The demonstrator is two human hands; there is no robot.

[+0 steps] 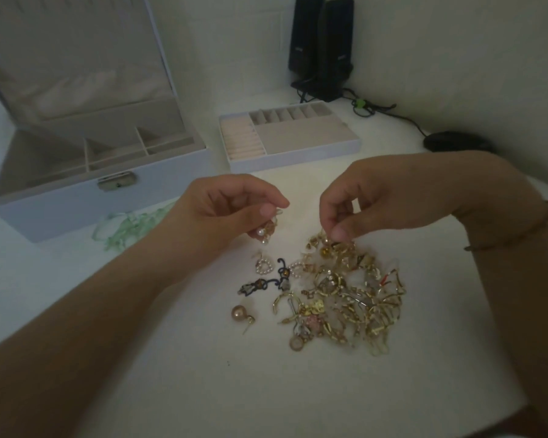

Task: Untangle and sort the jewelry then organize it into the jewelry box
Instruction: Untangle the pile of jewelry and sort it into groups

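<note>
A tangled heap of gold jewelry (pixel 351 298) lies on the white table in front of me. My left hand (pixel 231 213) pinches a small pearl earring (pixel 264 232) just above the table, left of the heap. My right hand (pixel 377 203) pinches a gold piece (pixel 325 243) at the heap's top edge. Loose pieces lie left of the heap: a pearl heart earring (pixel 264 267), a black curly piece (pixel 260 284) and a round pearl stud (pixel 239 312). The white jewelry box (pixel 76 197) stands open at the left. Its removable tray (pixel 295 159) sits beside it.
A green ribbon (pixel 127 227) lies in front of the box. Two black speakers (pixel 321 45) stand at the back against the wall, with cables (pixel 370 107) trailing right to a black mouse (pixel 456 141). A thin bracelet (pixel 513 238) circles my right wrist.
</note>
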